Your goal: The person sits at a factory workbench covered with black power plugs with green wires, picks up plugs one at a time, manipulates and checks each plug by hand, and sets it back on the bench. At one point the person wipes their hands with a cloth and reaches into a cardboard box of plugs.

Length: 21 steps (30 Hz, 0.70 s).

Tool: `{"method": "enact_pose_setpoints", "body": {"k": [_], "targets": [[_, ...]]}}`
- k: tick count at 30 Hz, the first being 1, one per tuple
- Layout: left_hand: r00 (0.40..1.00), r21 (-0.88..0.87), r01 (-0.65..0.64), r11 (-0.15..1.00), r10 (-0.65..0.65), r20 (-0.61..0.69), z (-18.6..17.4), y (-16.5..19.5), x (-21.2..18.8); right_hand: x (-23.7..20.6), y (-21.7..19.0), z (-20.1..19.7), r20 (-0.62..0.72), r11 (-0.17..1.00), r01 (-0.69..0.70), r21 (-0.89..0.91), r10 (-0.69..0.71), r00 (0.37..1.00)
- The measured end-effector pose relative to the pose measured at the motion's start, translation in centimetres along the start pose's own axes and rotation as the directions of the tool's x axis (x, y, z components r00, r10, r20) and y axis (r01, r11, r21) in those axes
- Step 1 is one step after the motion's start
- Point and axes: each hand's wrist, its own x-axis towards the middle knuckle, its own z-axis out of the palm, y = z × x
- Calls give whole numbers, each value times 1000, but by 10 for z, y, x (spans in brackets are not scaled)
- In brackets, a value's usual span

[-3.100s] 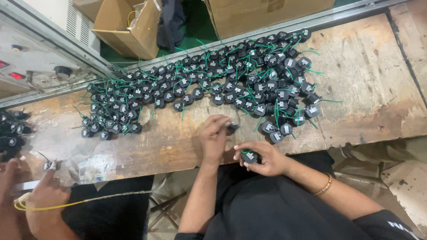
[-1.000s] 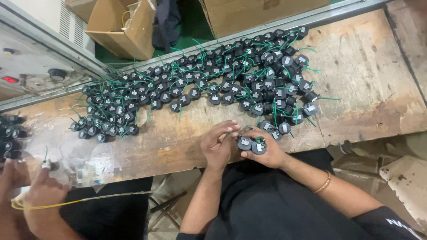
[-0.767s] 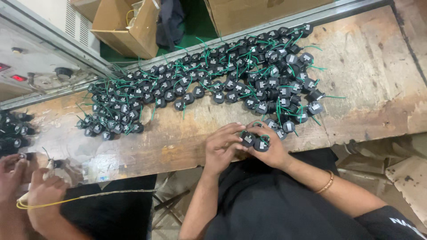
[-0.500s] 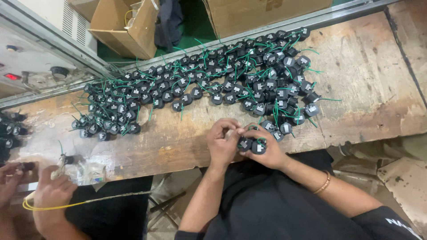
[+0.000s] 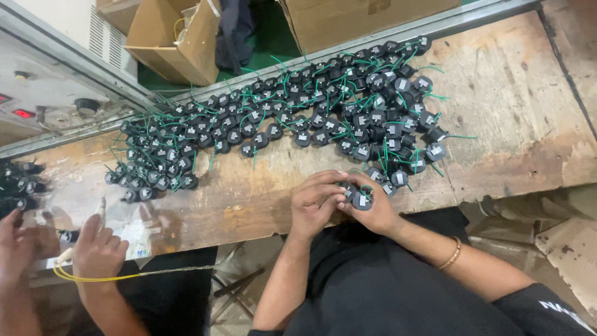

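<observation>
My left hand [image 5: 313, 208] and my right hand [image 5: 378, 213] meet at the front edge of the worn wooden bench [image 5: 516, 106]. Between their fingertips are two small round black components with green wires: one [image 5: 362, 200] lies in my right hand, and the other [image 5: 347, 190] is pinched by my left fingers. A gold bracelet [image 5: 453, 254] circles my right wrist. A long heap of the same black components [image 5: 292, 115] stretches across the bench just beyond my hands.
A co-worker's hands [image 5: 93, 249] work at the lower left with a yellow wire [image 5: 93, 278]. A smaller pile of black parts [image 5: 18, 186] lies at the far left. Cardboard boxes [image 5: 171, 34] stand behind the bench, next to a grey control panel [image 5: 43, 93].
My left hand left the heap and came back to my right hand, so both now hold components together at the bench edge. The co-worker's hands shifted slightly.
</observation>
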Motion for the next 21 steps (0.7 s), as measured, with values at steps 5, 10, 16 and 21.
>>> {"method": "enact_pose_setpoints", "body": {"k": [5, 10, 16, 21], "targets": [[827, -628, 386, 676, -555, -90, 22, -8, -9, -7, -2, 6, -100, 987, 69, -144, -84, 991], [959, -127, 225, 966, -242, -144, 20, -2, 7, -7, 3, 2, -139, 991, 112, -68, -120, 983], [970, 177, 107, 978, -64, -237, -7, -20, 53, 10, -28, -6, -79, 947, -5, 320, 31, 996], [997, 590, 18, 808, 31, -72, 0, -32, 49, 107, -65, -48, -236, 814, 81, 576, 71, 969]]}}
